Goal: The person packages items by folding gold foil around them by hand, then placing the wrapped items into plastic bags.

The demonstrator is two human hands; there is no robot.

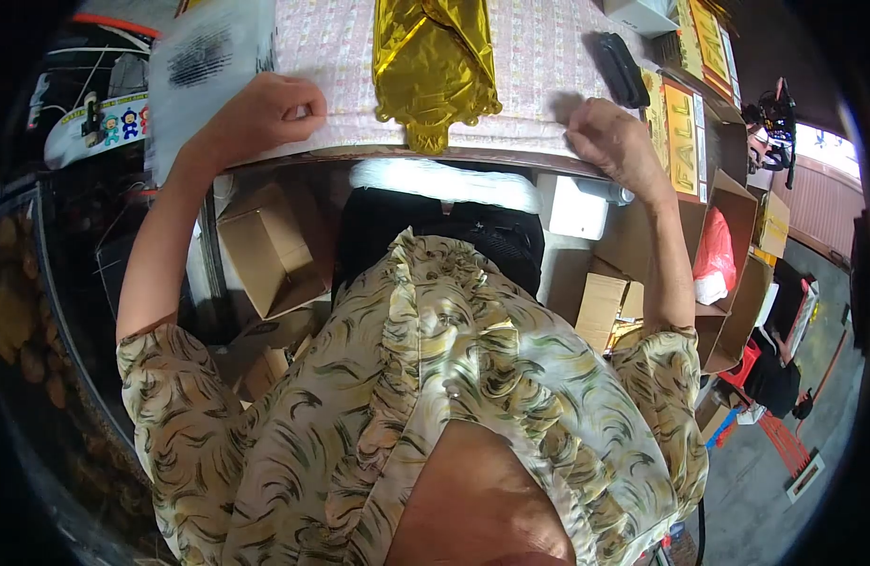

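Note:
A gold foil piece [437, 71] with folded flaps and a scalloped lower end lies at the middle of the cloth-covered table [534, 66], its tip at the front edge. To its left, my left hand [270, 113] rests on the table with the fingers curled in; no object shows in it. On the other side my right hand [612, 141] is at the table edge, fingers bent and partly apart, holding nothing visible. Neither hand touches the foil. Beyond my right hand lies a black case [621, 70].
Yellow boxes [682, 137] stand at the right of the table. At the left is a clear plastic sheet or bag [194, 66] with a dark print. Open cardboard boxes [274, 250] sit below the table, and a pink bag [715, 255] is at the right.

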